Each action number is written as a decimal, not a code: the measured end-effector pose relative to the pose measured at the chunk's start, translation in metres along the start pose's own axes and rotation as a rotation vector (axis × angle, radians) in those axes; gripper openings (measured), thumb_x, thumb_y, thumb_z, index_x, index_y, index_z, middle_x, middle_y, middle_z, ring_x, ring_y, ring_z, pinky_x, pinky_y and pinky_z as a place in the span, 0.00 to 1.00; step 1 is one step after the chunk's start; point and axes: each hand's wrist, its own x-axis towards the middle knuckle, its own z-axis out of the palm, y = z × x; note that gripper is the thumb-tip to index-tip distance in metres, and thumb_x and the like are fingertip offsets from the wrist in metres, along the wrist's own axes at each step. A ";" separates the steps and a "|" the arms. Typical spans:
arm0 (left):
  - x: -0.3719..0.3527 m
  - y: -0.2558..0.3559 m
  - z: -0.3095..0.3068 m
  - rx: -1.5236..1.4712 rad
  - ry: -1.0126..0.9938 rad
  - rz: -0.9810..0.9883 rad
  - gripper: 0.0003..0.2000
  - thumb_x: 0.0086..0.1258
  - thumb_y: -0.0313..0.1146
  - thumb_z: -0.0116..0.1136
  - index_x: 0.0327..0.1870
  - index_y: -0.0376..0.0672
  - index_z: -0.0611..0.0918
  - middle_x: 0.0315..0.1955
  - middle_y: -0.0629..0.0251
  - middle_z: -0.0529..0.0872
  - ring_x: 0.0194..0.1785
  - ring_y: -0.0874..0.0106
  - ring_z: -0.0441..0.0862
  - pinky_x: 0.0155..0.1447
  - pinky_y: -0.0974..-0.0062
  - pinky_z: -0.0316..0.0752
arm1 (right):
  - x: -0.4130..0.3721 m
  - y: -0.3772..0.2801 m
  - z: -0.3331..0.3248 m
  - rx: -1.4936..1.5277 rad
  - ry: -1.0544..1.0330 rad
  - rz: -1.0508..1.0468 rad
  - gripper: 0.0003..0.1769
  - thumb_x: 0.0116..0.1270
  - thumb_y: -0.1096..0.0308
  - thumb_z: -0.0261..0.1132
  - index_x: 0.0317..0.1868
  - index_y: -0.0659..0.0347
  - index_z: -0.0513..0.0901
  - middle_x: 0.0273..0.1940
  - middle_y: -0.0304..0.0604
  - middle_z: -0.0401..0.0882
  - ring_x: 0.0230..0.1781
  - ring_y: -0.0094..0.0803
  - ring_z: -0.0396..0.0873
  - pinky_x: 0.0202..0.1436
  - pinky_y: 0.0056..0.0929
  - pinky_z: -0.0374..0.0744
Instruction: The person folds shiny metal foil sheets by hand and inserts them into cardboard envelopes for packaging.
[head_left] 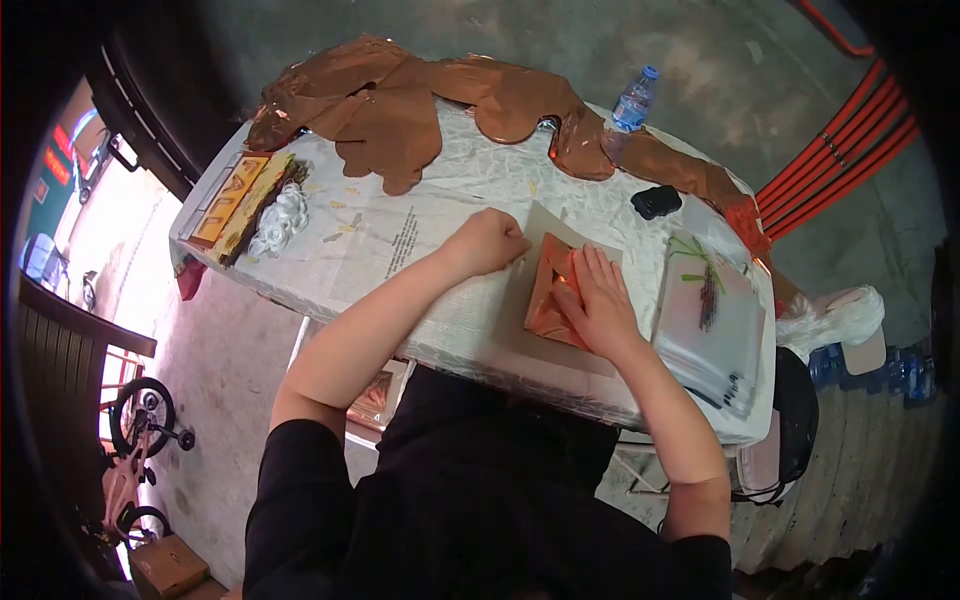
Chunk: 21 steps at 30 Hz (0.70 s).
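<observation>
My right hand (603,305) lies flat with fingers stretched over a shiny orange-brown square piece (543,303), which looks like foil or a film packet. Under that piece is a grey-beige sheet (508,312), flat on the table close to my body. My left hand (483,243) is closed in a fist at the sheet's left edge. Its thumb and fingers press together, and whatever they may hold is hidden. To the right of my right hand lies a stack of clear plastic sleeves (690,330) with green ties and dark strips on top.
Large brown foil shapes (400,125) spread along the table's far edge. A water bottle (634,98) and a black object (656,202) are at the right. Yellow packs (232,205) and a crumpled white bundle (281,220) sit on the left. White cloth covers the table (470,175).
</observation>
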 end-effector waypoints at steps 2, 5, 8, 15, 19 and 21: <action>0.000 -0.010 -0.011 0.003 0.011 -0.014 0.13 0.66 0.35 0.61 0.23 0.38 0.79 0.15 0.69 0.78 0.19 0.80 0.73 0.26 0.78 0.68 | 0.009 -0.010 0.003 0.021 -0.005 -0.004 0.38 0.71 0.48 0.53 0.72 0.66 0.57 0.74 0.57 0.51 0.76 0.47 0.47 0.77 0.43 0.45; -0.011 -0.021 -0.021 0.057 0.088 -0.013 0.12 0.63 0.35 0.61 0.24 0.36 0.81 0.17 0.63 0.81 0.23 0.71 0.78 0.31 0.72 0.73 | 0.017 -0.021 0.008 0.012 -0.022 -0.015 0.39 0.71 0.48 0.53 0.72 0.66 0.57 0.74 0.57 0.51 0.76 0.48 0.47 0.77 0.43 0.46; -0.031 -0.026 -0.027 0.283 0.296 0.108 0.11 0.61 0.37 0.62 0.28 0.36 0.82 0.25 0.57 0.82 0.31 0.62 0.81 0.39 0.65 0.75 | 0.020 -0.022 0.008 0.001 -0.027 -0.012 0.39 0.71 0.47 0.53 0.72 0.66 0.57 0.74 0.57 0.51 0.76 0.49 0.47 0.77 0.44 0.46; -0.067 -0.029 -0.013 0.694 0.394 0.293 0.15 0.62 0.38 0.64 0.45 0.38 0.82 0.44 0.55 0.79 0.51 0.56 0.74 0.55 0.59 0.70 | 0.019 -0.021 0.011 -0.008 -0.002 -0.041 0.40 0.70 0.46 0.54 0.72 0.67 0.57 0.74 0.59 0.51 0.76 0.50 0.48 0.77 0.46 0.46; -0.062 -0.040 -0.018 0.533 0.368 0.382 0.17 0.58 0.38 0.67 0.46 0.40 0.83 0.41 0.58 0.79 0.50 0.58 0.74 0.55 0.59 0.69 | 0.018 -0.020 0.011 0.014 0.011 -0.046 0.40 0.69 0.46 0.54 0.72 0.67 0.57 0.73 0.59 0.52 0.76 0.51 0.49 0.77 0.47 0.46; -0.061 -0.037 -0.020 0.487 0.306 0.284 0.17 0.58 0.38 0.67 0.45 0.40 0.84 0.42 0.57 0.79 0.50 0.58 0.74 0.56 0.60 0.69 | 0.018 -0.020 0.011 0.019 0.008 -0.046 0.40 0.69 0.46 0.54 0.72 0.66 0.57 0.73 0.59 0.51 0.76 0.51 0.48 0.77 0.47 0.46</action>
